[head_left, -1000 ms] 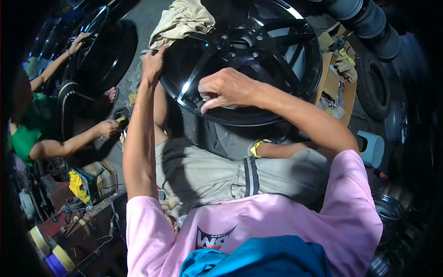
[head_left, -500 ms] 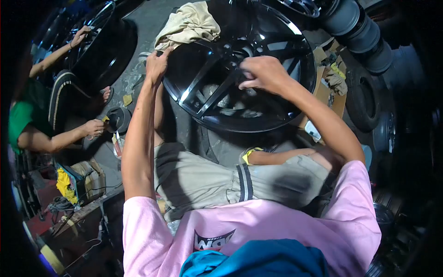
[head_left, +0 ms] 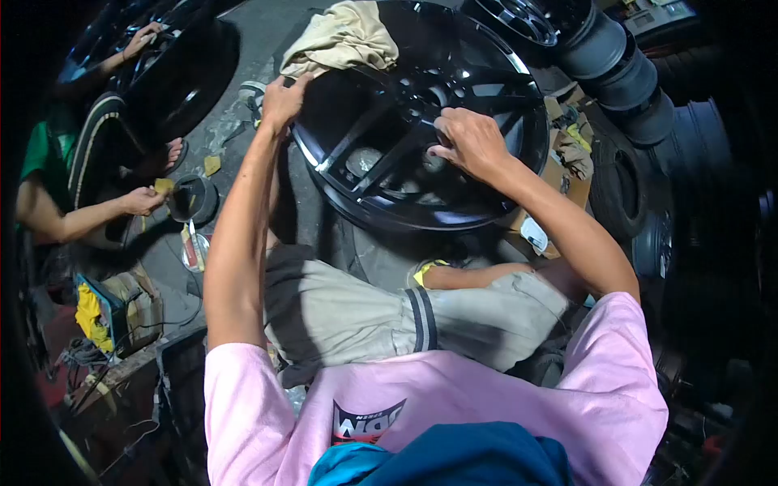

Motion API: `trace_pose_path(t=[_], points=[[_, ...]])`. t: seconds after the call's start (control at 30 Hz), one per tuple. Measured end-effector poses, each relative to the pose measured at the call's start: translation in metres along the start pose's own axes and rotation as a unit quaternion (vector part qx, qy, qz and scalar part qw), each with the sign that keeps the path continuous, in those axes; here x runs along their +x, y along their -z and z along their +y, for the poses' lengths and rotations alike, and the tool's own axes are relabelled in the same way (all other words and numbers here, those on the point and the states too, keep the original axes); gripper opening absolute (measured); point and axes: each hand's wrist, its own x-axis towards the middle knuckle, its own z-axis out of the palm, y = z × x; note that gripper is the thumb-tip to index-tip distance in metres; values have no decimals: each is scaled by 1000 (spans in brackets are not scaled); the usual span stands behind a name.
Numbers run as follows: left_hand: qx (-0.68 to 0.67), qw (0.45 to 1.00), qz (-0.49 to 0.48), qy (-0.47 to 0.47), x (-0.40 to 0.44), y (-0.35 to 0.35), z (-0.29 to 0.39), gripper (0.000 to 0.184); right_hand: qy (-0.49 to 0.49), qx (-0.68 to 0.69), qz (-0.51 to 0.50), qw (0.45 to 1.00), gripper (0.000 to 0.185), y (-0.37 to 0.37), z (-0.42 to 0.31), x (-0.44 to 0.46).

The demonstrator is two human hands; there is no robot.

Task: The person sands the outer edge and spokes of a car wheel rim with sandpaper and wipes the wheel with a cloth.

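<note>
A large glossy black wheel rim [head_left: 389, 150] with several spokes lies tilted in front of my knees. My left hand [head_left: 284, 101] is closed on its left edge, just below a crumpled beige cloth [head_left: 344, 36] draped over the top left of the rim. My right hand [head_left: 470, 139] is curled over the spokes, right of the hub, with the fingers bent down toward the black surface. Whatever those fingers pinch is hidden beneath them.
At left, a co-worker's hand [head_left: 144, 200] holds a yellowish piece [head_left: 164, 185] beside a dark bucket [head_left: 193, 198]; another black rim [head_left: 190, 81] stands beyond. Right are a cardboard box [head_left: 559, 174], a tyre [head_left: 620, 186] and stacked rims [head_left: 620, 73]. A cluttered crate [head_left: 134, 312] sits lower left.
My right hand has shifted slightly right and down across the spokes. My left hand stays at the rim's edge. The co-worker's lower hand has moved left, and the whole view has shifted a little.
</note>
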Motion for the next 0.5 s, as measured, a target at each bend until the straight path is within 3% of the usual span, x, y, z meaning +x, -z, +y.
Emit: trace_pose_path(t=[0.1, 0.17, 0.2, 0.27, 0.43, 0.5], points=[[41, 999, 3, -21, 7, -1, -11, 74, -153, 48, -68, 985, 41, 25, -6, -50], [7, 1000, -19, 3, 5, 1, -9, 73, -175, 46, -91, 979, 41, 32, -11, -91], [58, 998, -20, 11, 7, 3, -6, 72, -181, 46, -92, 978, 41, 39, -15, -106], [42, 999, -15, 1, 1, 4, 1, 73, -316, 140, -118, 931, 42, 54, -18, -129], [144, 989, 15, -16, 10, 4, -8, 81, -302, -4, -39, 952, 38, 82, 22, -188], [163, 987, 13, 1, -6, 6, 1, 78, -298, 39, -11, 954, 37, 84, 37, -205]])
